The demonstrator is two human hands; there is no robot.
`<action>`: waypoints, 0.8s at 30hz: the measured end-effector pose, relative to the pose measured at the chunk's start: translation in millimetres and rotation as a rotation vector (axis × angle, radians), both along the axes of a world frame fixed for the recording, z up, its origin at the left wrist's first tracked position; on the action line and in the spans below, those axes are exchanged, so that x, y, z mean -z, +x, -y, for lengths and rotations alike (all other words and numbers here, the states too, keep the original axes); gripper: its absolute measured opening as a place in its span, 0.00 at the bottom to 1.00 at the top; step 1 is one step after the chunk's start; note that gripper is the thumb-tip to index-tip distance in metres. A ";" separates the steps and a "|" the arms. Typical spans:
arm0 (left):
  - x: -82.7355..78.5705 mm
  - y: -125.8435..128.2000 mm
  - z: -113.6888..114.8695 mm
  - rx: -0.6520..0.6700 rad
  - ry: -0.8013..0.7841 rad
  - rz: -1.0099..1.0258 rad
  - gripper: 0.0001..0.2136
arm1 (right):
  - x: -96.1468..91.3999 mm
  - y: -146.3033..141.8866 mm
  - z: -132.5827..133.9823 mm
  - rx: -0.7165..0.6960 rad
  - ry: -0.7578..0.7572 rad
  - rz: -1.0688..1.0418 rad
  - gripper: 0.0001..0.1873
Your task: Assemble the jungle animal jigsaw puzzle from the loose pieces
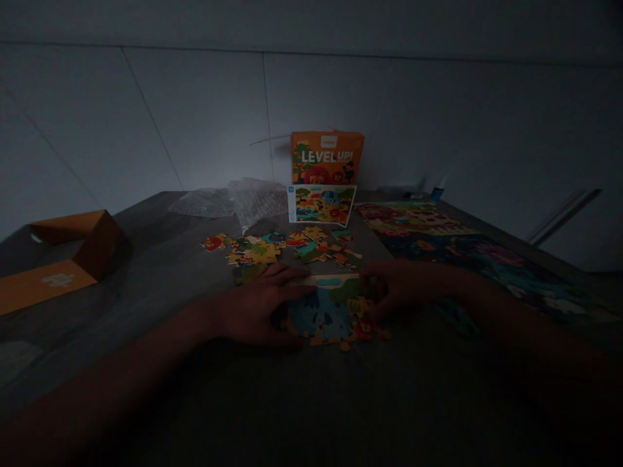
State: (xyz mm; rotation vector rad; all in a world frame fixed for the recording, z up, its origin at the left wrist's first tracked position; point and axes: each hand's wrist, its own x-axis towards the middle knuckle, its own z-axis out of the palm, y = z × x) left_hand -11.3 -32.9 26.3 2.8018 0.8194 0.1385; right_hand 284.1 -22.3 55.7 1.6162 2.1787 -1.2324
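Note:
A partly joined jigsaw puzzle (326, 318) lies on the table in front of me, showing a blue elephant, green trees and a small lion. My left hand (257, 305) rests flat along its left side, fingers spread over the upper left corner and the thumb low by the edge. At the right edge is my right hand (389, 288), its fingers curled and thumb bent in against the puzzle. Dim light hides what is between those fingertips. Just beyond, loose puzzle pieces (257, 250) lie in a heap, some overlapping.
A picture card (321, 204) leans on an orange puzzle box (328, 155) at the back. Crumpled clear plastic bags (256, 201) lie left of them. An open orange box part (63, 275) stands far left. Finished-looking puzzles (452, 253) cover the right side, near a small blue-capped item (437, 193).

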 end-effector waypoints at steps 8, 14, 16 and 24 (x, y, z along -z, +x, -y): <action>1.7 -1.3 -0.5 0.008 0.001 0.037 0.39 | -6.4 -10.5 11.7 -0.176 0.209 0.066 0.27; 2.5 -2.0 -0.7 0.003 0.009 0.031 0.39 | -4.3 -3.3 4.4 -0.138 0.292 0.040 0.25; 1.8 -1.8 -0.5 0.010 0.015 0.032 0.38 | -0.2 -2.4 0.8 -0.138 0.272 -0.067 0.23; -6.6 -0.1 5.0 0.055 -0.023 0.019 0.38 | 13.7 10.3 -28.5 0.238 0.424 -0.432 0.16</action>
